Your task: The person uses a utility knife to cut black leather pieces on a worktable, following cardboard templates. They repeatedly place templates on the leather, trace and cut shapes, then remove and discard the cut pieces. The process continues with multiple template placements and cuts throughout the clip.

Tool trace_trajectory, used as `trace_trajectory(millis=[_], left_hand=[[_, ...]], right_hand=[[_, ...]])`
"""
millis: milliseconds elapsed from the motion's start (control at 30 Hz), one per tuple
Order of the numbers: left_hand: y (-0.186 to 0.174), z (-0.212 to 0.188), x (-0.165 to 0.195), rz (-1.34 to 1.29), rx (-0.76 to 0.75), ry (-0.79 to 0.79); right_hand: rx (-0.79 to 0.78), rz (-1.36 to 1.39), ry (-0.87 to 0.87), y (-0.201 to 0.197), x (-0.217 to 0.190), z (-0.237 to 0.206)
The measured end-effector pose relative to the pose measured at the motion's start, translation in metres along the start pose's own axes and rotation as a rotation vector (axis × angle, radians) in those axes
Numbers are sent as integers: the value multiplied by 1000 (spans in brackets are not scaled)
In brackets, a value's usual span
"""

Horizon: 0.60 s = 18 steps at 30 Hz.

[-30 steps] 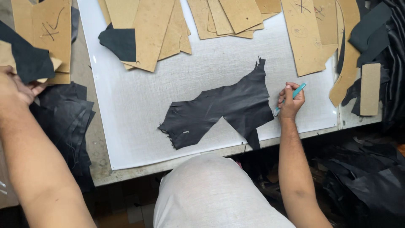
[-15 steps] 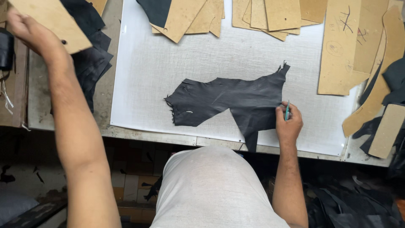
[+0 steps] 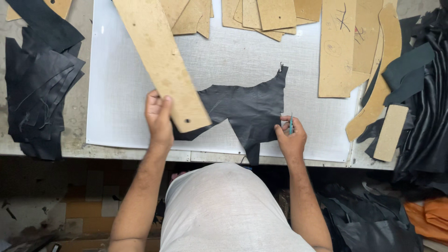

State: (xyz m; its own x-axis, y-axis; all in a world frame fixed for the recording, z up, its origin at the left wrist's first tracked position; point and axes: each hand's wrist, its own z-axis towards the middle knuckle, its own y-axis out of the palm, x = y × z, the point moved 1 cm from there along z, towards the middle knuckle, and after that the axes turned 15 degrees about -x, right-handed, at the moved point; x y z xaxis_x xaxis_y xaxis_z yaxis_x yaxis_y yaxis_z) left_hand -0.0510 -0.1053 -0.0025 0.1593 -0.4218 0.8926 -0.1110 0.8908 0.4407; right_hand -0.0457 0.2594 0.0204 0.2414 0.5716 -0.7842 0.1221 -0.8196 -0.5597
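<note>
An irregular piece of black leather (image 3: 247, 109) lies flat on a white cutting board (image 3: 126, 93). My left hand (image 3: 158, 119) grips the near end of a long tan cardboard pattern (image 3: 161, 60) with a small hole, and its tip overlaps the leather's left edge. At the leather's right edge rests my right hand (image 3: 290, 135), closed on a thin teal cutting tool (image 3: 291, 125) held upright.
Several tan cardboard patterns (image 3: 261, 14) lie along the board's far edge and to the right (image 3: 338, 46). A pile of black leather scraps (image 3: 39, 88) sits at the left, more dark leather (image 3: 427, 98) at the right. The table's front edge (image 3: 205, 156) runs just before my body.
My left hand has brought the long cardboard pattern from the far left over to the leather. My right hand with the tool has stayed at the leather's right edge.
</note>
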Motion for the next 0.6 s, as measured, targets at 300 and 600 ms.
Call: trace_trajectory(millis=[300,600], left_hand=[[120,-41,-56,274,-635,-124],[-5,-32,13,932,97,-199]], right_hand=[[-158,801,-334,-3,-28,-8],[-176,374,-106,-55,5,45]])
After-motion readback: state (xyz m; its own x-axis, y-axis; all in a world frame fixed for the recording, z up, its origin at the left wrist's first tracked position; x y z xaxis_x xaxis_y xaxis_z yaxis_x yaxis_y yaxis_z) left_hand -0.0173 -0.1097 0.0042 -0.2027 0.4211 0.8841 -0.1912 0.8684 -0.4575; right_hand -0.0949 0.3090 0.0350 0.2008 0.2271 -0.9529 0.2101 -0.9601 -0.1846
